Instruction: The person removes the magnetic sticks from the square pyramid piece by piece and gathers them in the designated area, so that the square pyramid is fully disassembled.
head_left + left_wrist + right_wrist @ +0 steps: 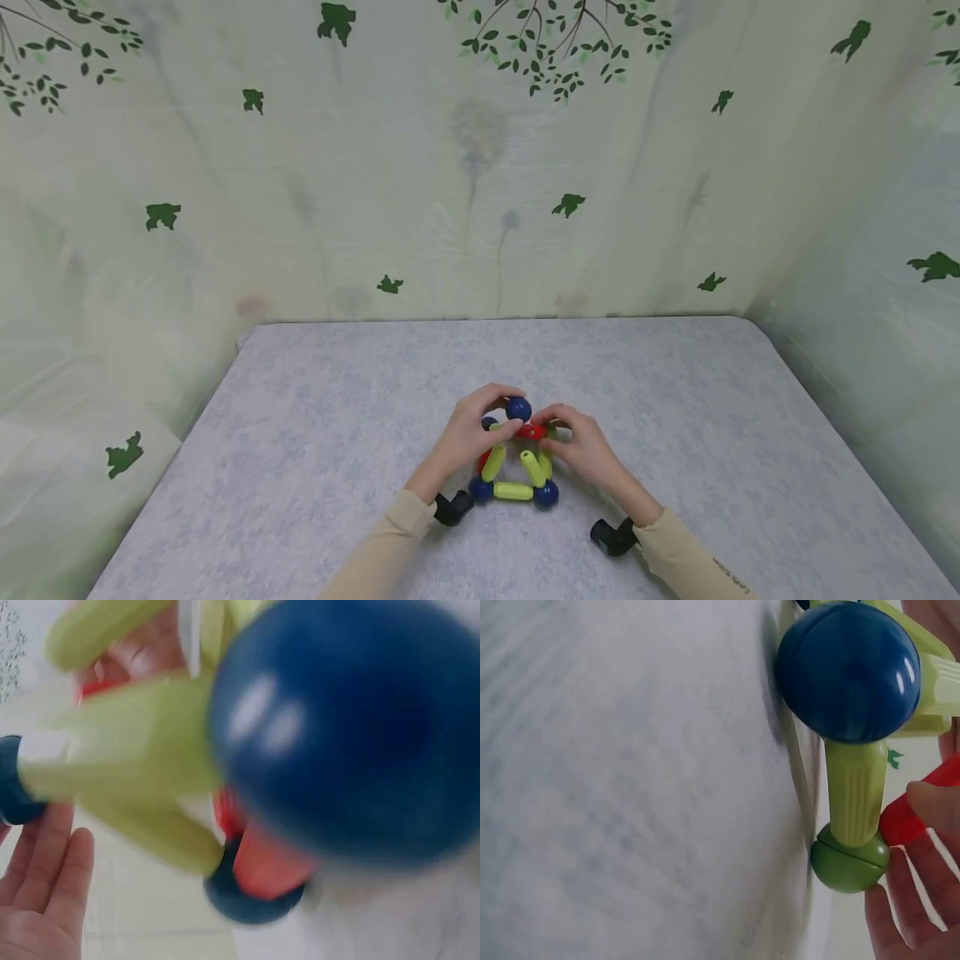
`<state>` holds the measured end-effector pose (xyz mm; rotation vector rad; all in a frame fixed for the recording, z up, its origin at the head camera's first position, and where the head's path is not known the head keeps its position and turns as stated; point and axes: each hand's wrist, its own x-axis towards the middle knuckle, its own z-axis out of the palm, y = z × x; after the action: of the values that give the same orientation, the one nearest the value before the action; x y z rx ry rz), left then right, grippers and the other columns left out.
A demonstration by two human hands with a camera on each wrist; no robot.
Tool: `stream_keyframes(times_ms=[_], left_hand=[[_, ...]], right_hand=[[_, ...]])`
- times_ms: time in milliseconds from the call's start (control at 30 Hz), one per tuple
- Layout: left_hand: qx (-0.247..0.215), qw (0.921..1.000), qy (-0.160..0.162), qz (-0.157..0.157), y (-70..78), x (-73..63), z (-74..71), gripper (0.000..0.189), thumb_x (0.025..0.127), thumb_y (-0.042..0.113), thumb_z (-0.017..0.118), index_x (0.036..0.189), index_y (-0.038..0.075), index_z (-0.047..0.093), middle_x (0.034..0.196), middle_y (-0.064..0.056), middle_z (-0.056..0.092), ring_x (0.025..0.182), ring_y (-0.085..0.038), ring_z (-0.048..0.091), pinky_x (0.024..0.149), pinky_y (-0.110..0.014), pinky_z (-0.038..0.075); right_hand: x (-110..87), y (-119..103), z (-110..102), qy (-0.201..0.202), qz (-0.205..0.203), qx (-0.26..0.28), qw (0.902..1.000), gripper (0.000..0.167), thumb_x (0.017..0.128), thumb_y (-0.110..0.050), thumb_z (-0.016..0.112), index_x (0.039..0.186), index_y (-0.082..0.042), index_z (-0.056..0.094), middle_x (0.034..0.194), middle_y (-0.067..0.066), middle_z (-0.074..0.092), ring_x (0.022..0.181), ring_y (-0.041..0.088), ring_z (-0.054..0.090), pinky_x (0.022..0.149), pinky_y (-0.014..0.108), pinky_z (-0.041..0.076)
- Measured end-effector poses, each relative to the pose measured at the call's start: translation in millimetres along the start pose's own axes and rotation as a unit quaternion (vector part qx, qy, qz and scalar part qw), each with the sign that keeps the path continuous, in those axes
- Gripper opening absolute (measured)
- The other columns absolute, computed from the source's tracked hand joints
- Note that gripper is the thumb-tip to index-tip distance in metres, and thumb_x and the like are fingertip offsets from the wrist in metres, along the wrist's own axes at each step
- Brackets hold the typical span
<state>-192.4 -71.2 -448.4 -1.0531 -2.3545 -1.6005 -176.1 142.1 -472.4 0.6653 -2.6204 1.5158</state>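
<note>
A frame of magnetic building sticks and balls stands in front of me. My left hand [468, 429] holds a blue ball [518, 408] at the top between thumb and fingers; the left wrist view shows those fingers [56, 874] against the ball [11, 784]. With thumb and fingers, my right hand [583, 446] pinches a red stick [531, 432]. In the right wrist view this red stick [904, 822] meets a green ball [847, 862]. A yellow-green stick [513, 492] joins two blue balls [482, 489] at the near base. Fingers partly hide the far side.
The grey mottled table [315, 400] stretches around the frame. Black wrist devices [454, 508] sit on both wrists, close to the table. A leaf-patterned curtain [420, 183] hangs behind the table and along its sides.
</note>
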Motion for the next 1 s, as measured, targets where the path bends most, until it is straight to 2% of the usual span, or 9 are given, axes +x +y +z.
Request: stream_keyframes(times_ms=[167, 300, 433, 567, 733, 1000], left_hand=[[-0.03, 0.998, 0.03, -0.048, 3.4, 6.3, -17.7, 0.035, 0.085, -0.005, 0.067, 0.119, -0.009, 0.057, 0.114, -0.024, 0.059, 0.102, -0.037, 0.059, 0.09, -0.05, 0.047], [-0.03, 0.9925, 0.053, -0.106, -14.8, 10.7, -30.2, 0.037, 0.086, -0.002, 0.068, 0.121, -0.004, 0.059, 0.116, -0.019, 0.061, 0.103, -0.031, 0.06, 0.09, -0.042, 0.049], [-0.009, 0.9852, 0.06, -0.16, -40.7, 19.5, -37.9, 0.036, 0.086, 0.001, 0.07, 0.121, 0.003, 0.06, 0.116, -0.014, 0.062, 0.103, -0.026, 0.061, 0.089, -0.034, 0.05], [0.003, 0.9796, 0.059, -0.192, -58.8, 31.4, -41.8, 0.035, 0.084, 0.0, 0.071, 0.118, 0.003, 0.062, 0.116, -0.015, 0.062, 0.105, -0.028, 0.061, 0.088, -0.036, 0.05], [0.01, 0.9695, 0.06, -0.237, -74.3, 45.2, -42.5, 0.034, 0.084, 0.002, 0.072, 0.116, 0.006, 0.063, 0.116, -0.011, 0.062, 0.106, -0.026, 0.06, 0.09, -0.037, 0.049], [0.047, 0.9629, 0.042, -0.262, -91.7, 64.3, -38.6, 0.034, 0.085, 0.005, 0.071, 0.118, 0.008, 0.064, 0.118, -0.009, 0.063, 0.104, -0.023, 0.059, 0.091, -0.037, 0.047]], right_hand=[[1.5, 8.7, -2.7, -0.018, 0.06, 0.049, 0.9968, 0.033, 0.085, 0.009, 0.064, 0.115, -0.003, 0.062, 0.116, 0.009, 0.062, 0.112, 0.029, 0.056, 0.095, 0.044, 0.045], [2.6, 16.9, -5.6, -0.043, 0.086, 0.097, 0.9907, 0.03, 0.087, 0.008, 0.061, 0.117, 0.003, 0.061, 0.118, 0.015, 0.061, 0.111, 0.031, 0.057, 0.093, 0.039, 0.047], [3.0, 19.0, -8.2, -0.056, 0.088, 0.106, 0.9889, 0.03, 0.089, 0.007, 0.061, 0.118, 0.004, 0.061, 0.12, 0.017, 0.06, 0.114, 0.032, 0.055, 0.095, 0.042, 0.045], [2.5, 7.3, -12.0, -0.065, 0.092, 0.113, 0.9872, 0.029, 0.088, 0.009, 0.059, 0.117, 0.008, 0.059, 0.119, 0.021, 0.059, 0.114, 0.037, 0.054, 0.094, 0.047, 0.045], [1.5, -12.7, -17.8, -0.076, 0.098, 0.11, 0.9862, 0.027, 0.089, 0.009, 0.058, 0.116, 0.009, 0.058, 0.119, 0.023, 0.058, 0.112, 0.038, 0.054, 0.092, 0.046, 0.046], [0.9, -15.6, -17.8, -0.071, 0.104, 0.108, 0.9862, 0.026, 0.089, 0.009, 0.058, 0.115, 0.008, 0.059, 0.118, 0.02, 0.059, 0.111, 0.037, 0.055, 0.092, 0.048, 0.046]])
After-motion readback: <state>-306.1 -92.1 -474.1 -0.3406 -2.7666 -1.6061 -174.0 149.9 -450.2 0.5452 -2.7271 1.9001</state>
